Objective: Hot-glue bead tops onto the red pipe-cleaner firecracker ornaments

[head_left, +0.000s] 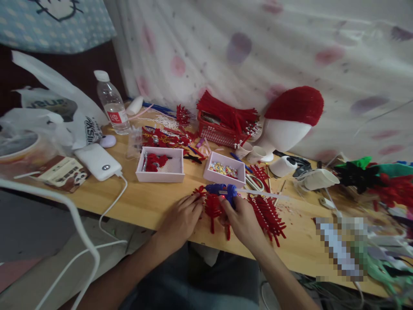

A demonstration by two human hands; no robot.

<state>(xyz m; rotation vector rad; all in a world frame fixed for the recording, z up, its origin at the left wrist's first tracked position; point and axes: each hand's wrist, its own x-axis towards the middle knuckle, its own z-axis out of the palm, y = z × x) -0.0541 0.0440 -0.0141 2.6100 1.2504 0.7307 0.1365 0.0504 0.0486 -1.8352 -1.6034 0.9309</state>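
A blue hot glue gun [229, 192] is gripped in my right hand [245, 217], its nozzle pointing left and a pale glue stick jutting from its back. Close to the nozzle, the fingers of my left hand [183, 215] are pressed together on a red fuzzy piece [200, 190]. Between my hands lies a red fuzzy leaf-shaped ornament [212, 209], partly covered by the right hand. More red ornaments with rows of white beads [265, 215] rest to the right of the gun.
Behind my hands stand a box of beads [222, 168] and a box with red pieces [160, 165]. Scissors [254, 183] lie beside the bead box. Farther back are a red basket [216, 131], a foam head [284, 131] and a water bottle [114, 110]. A power bank [98, 161] sits left.
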